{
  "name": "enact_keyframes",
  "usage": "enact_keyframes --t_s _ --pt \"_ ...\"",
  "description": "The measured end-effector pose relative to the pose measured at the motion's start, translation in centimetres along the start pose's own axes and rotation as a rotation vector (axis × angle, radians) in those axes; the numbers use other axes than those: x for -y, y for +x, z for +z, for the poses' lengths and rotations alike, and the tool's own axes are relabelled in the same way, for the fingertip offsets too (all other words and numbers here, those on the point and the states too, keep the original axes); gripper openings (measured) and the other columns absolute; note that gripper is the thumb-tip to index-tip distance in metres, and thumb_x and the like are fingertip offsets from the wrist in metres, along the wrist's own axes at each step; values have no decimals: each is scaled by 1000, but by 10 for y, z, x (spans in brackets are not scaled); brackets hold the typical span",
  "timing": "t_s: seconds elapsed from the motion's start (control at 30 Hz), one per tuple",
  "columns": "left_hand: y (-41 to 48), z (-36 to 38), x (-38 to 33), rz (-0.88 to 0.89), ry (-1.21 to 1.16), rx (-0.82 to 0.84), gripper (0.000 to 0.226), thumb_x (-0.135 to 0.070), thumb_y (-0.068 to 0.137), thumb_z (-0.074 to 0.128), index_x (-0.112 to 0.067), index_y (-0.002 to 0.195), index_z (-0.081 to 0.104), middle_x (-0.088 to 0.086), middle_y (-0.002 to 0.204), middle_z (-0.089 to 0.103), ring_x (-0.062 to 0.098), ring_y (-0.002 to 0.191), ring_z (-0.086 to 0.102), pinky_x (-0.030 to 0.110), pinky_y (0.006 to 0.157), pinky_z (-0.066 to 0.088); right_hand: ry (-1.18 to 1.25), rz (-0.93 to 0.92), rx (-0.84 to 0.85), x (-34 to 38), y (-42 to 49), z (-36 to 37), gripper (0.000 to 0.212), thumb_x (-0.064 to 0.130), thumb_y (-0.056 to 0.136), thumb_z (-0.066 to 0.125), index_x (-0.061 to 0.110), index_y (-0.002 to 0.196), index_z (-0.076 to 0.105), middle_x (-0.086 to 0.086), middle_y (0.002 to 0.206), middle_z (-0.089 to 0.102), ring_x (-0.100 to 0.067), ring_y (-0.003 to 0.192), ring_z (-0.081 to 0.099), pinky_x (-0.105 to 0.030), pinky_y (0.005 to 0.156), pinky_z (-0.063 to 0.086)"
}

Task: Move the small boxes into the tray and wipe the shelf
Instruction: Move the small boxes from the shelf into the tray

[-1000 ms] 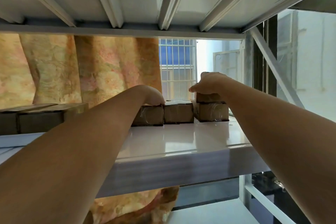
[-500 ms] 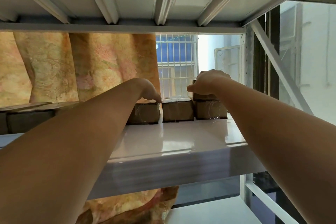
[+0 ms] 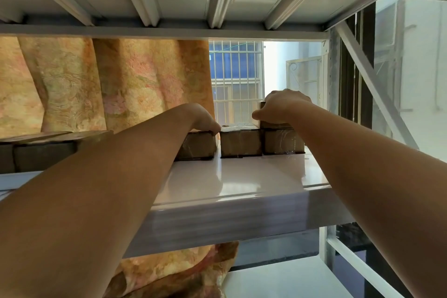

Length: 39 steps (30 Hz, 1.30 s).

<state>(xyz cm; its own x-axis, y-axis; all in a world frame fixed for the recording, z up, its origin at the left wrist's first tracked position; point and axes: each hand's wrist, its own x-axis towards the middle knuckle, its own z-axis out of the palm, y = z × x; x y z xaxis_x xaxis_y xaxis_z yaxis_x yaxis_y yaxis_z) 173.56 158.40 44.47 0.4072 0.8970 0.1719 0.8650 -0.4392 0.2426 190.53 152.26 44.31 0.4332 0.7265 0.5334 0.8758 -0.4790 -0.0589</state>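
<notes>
Head view: left hand (image 3: 202, 119) lies over left small box (image 3: 198, 146) at the rear of the shelf (image 3: 242, 178); fingers hidden, grip cannot be told. Right hand (image 3: 282, 107) curls round top box (image 3: 271, 125), stacked on right box (image 3: 283, 144). Open shelf surface runs from the boxes to the front edge.

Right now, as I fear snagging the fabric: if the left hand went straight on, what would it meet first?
Likely the patterned curtain, near its right edge, behind the shelf; the left hand lies on the leftmost small box, pointing there. Depth is unclear.
</notes>
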Motion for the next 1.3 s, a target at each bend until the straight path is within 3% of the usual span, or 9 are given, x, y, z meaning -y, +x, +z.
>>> enact_keyframes --t_s 0.17,0.4,0.53,0.63,0.83,1.03,1.13,1.23,1.3 --pt "8 -5 7 8 -185 -118 52 -40 81 62 -8 121 54 10 105 53 25 94 52 31 73 42 46 42 -126 2 -5 2 52 54 81 52 16 115 58 -2 95 59 -24 89 57 -29 71 41" --pt "4 -26 10 85 -297 -286 58 -46 79 63 -10 123 49 13 116 57 25 95 59 27 59 43 143 102 -370 10 -15 4 59 49 79 60 18 129 53 -11 135 44 -34 119 45 -38 87 43" --pt "-2 -33 17 154 -242 -269 60 -45 80 61 -13 128 45 10 116 55 24 95 56 25 57 41 154 80 -439 20 -15 -4 62 47 79 61 19 133 50 -11 139 42 -34 121 44 -40 89 44" --pt "-7 -36 24 188 -216 -220 56 -43 80 61 -14 126 47 9 112 56 24 93 56 28 66 46 195 56 -422 33 -17 -12 64 49 79 60 19 135 49 -11 138 45 -33 122 44 -39 90 43" --pt "-10 -54 54 131 -236 -340 48 -43 81 61 -12 117 51 11 103 58 25 87 57 27 56 41 462 31 -346 73 -19 -17 66 58 73 58 25 129 54 -4 122 57 -29 107 59 -42 88 50" --pt "-17 -69 90 30 -430 -313 44 -45 79 65 -10 106 55 14 102 63 32 89 63 36 75 48 513 -23 -209 122 -24 -23 56 59 70 52 22 110 62 -4 105 62 -26 91 62 -38 80 51" --pt "-21 -75 108 -7 -433 -335 52 -50 77 64 -9 110 59 16 104 64 33 91 63 38 79 49 525 -59 -115 143 -25 -25 55 60 73 52 18 106 62 -4 96 63 -24 86 61 -34 76 50" --pt "-26 -83 126 -40 -258 -441 62 -53 79 60 -8 122 55 16 117 59 30 94 58 34 73 45 547 -102 -36 164 -29 -26 48 59 78 55 17 100 62 0 78 58 -18 73 56 -28 63 42" --pt "-31 -88 137 -48 -190 -495 62 -50 82 60 -9 127 51 15 121 57 30 95 55 34 72 41 551 -130 -11 180 -35 -24 48 59 77 55 17 98 63 0 79 59 -19 73 56 -26 58 38"
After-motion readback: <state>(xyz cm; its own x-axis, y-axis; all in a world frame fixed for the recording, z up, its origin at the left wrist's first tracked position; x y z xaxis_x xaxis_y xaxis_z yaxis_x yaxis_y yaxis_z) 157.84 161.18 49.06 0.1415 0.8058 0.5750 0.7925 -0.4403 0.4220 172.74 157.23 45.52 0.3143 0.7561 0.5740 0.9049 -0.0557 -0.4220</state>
